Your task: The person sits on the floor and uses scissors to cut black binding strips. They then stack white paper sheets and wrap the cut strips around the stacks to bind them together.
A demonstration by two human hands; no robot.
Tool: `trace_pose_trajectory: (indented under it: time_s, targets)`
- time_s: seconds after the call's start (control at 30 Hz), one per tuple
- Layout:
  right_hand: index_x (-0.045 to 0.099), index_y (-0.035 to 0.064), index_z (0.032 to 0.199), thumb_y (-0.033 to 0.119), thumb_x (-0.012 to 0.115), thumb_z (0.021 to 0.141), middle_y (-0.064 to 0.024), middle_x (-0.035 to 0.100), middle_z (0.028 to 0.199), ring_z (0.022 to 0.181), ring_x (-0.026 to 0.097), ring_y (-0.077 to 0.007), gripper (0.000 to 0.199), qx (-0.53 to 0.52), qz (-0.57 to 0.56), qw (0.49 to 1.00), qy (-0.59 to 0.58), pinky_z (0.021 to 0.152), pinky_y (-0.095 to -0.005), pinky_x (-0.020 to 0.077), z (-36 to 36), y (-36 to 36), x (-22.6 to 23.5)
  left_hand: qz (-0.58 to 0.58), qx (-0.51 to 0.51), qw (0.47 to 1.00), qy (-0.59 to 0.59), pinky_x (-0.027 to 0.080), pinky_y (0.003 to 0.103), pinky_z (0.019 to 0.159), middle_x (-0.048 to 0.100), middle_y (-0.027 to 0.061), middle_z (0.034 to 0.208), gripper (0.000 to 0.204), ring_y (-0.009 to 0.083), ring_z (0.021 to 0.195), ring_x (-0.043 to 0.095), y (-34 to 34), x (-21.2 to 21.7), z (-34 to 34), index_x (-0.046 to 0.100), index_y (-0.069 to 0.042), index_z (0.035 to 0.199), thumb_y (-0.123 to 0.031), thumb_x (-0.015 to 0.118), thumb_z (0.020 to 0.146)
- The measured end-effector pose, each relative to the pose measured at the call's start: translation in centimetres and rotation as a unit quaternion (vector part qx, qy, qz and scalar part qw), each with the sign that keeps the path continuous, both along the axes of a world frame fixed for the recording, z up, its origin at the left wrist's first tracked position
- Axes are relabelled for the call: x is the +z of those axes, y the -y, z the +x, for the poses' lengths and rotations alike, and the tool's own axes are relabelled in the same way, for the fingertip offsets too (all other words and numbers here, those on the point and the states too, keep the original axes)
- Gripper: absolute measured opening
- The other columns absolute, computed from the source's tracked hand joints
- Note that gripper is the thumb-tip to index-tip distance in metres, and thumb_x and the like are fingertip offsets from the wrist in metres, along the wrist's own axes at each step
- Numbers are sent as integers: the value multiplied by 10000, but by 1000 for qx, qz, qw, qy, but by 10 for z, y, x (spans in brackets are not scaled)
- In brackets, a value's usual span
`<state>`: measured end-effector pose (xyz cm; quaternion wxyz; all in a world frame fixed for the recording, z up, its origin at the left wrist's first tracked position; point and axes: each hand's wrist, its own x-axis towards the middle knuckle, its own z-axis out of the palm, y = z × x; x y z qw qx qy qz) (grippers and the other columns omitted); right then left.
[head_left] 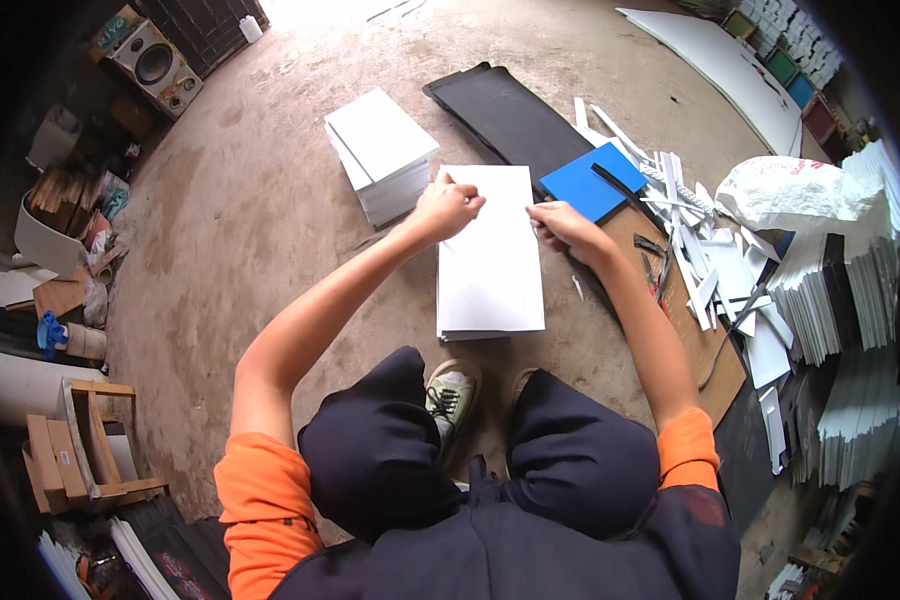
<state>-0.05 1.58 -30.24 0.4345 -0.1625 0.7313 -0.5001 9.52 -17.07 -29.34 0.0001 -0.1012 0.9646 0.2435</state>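
A stack of white sheets (490, 270) lies on the floor in front of my feet. My left hand (448, 208) is closed over the stack's left edge near its far end, fingers curled. My right hand (567, 228) is at the right edge, thumb and fingers pinched together. Whether a sheet edge or some small thing is in either hand is hidden. Just beyond my left hand stands a second white stack (382, 140), its top sheets slightly askew.
Beyond the stacks lies a long black sheet (510, 115), with a blue panel (595, 182) at its near end. White offcuts (705, 250) pile up at right beside a brown board (705, 345), a white sack (785, 190) and stacked panels (810, 300). A wooden frame (95, 440) stands at left.
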Motion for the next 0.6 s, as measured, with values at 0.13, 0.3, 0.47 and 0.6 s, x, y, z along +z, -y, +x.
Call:
trace_pose_trajectory:
  time_s: [0.13, 0.3, 0.47, 0.6]
  targets:
    - [487, 23, 801, 200, 384, 913, 16, 412, 587, 449, 375, -68, 233, -46, -30, 998, 1, 398, -201, 312, 7, 33, -20, 19, -5, 997, 74, 416, 337, 809, 596, 118, 885, 245, 243, 919, 541, -12, -13, -12, 655, -180, 920, -345, 501, 824]
    - [494, 1, 1024, 119, 310, 920, -21, 430, 644, 435, 390, -79, 242, -78, -74, 994, -11, 376, -203, 308, 14, 29, -19, 273, 32, 961, -31, 464, 248, 641, 656, 65, 732, 154, 116, 680, 605, -2, -34, -6, 679, -68, 869, -144, 638, 741]
    - [514, 17, 1149, 5, 321, 861, -8, 455, 678, 450, 444, -62, 346, -46, -64, 995, -66, 389, -197, 348, 15, 25, -14, 388, 80, 918, -24, 506, 258, 688, 639, 127, 828, 226, 145, 762, 616, -10, -26, -7, 609, 8, 863, -140, 691, 714]
    - [545, 4, 1102, -43, 426, 766, -114, 593, 778, 482, 543, -97, 360, -8, -35, 991, -128, 443, -230, 433, 17, 24, -16, 446, 84, 890, -49, 530, 261, 682, 621, 166, 820, 271, 176, 764, 620, -13, -33, -9, 535, 37, 840, -128, 705, 708]
